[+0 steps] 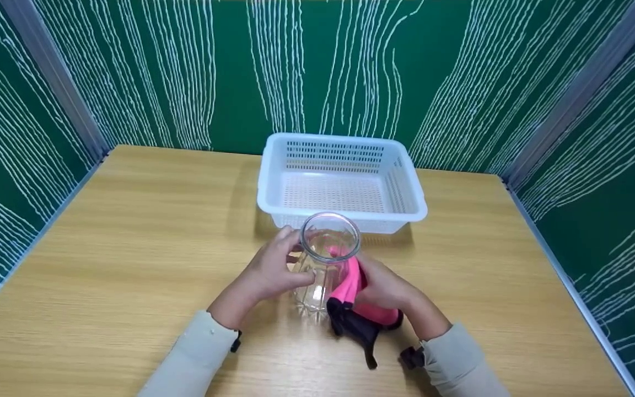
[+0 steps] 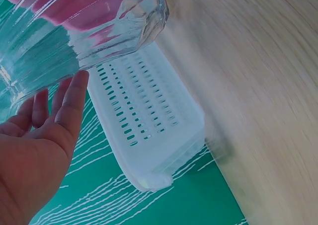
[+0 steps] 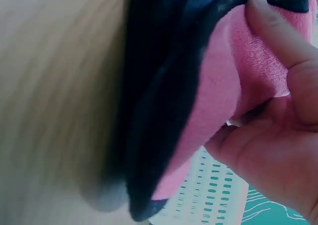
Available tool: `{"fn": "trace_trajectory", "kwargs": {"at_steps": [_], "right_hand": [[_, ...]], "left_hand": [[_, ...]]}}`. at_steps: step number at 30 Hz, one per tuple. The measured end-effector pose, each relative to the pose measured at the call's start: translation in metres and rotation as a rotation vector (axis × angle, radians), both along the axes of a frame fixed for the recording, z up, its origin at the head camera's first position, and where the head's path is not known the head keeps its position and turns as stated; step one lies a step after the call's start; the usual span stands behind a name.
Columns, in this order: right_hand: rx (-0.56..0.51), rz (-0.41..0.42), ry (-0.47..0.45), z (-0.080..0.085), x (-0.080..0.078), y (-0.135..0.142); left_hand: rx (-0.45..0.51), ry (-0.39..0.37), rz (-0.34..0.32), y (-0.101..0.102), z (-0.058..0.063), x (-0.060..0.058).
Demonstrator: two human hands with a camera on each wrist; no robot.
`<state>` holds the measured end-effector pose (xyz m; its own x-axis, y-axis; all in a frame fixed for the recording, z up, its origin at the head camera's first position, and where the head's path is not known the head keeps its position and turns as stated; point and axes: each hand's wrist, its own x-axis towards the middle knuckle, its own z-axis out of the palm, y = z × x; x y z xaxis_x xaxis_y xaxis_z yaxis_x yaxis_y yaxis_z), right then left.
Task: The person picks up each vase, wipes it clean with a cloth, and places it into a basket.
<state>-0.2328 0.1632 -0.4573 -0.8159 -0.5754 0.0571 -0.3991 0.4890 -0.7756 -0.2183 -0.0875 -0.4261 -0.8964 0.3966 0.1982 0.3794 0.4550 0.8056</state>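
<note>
A clear glass jar (image 1: 313, 289) with ribbed sides and a round open mouth stands tilted in front of me. My left hand (image 1: 270, 270) grips its left side, the thumb in front and the fingers behind; in the left wrist view the fingertips meet the glass (image 2: 114, 46). On the other side, my right hand (image 1: 386, 284) holds a pink cloth (image 1: 346, 282) with black edging against the jar. A black part of the cloth (image 1: 359, 326) hangs down toward the table. The right wrist view shows the thumb pressing on the fuzzy pink cloth (image 3: 258, 61).
Just beyond the jar, a white plastic basket (image 1: 389, 225) with slotted walls stands on the wooden table (image 1: 146, 231). Green panels (image 1: 240, 82) with white wavy lines rise at the back and both sides.
</note>
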Motion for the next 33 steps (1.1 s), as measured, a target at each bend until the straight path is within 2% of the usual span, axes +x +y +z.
{"fn": "trace_trajectory", "kwargs": {"at_steps": [4,8,12,16,26,33], "right_hand": [[0.031,-0.062,0.065,-0.005,0.001,0.001],[0.01,-0.105,0.085,-0.004,0.001,0.001],[-0.077,-0.134,0.049,0.0,0.002,0.002],[-0.216,-0.142,-0.035,0.01,0.003,0.001],[-0.482,-0.057,-0.104,0.026,0.003,0.0],[-0.523,-0.047,-0.099,0.035,0.001,0.0]], "left_hand": [[0.021,0.004,-0.006,-0.001,-0.001,-0.001],[0.077,-0.031,-0.002,-0.001,0.0,-0.001],[0.083,-0.009,0.008,-0.001,0.0,-0.001],[0.076,0.029,0.004,-0.001,0.0,-0.002],[0.067,0.005,-0.006,0.0,0.001,-0.003],[0.046,-0.011,-0.005,0.0,0.001,-0.003]]}}
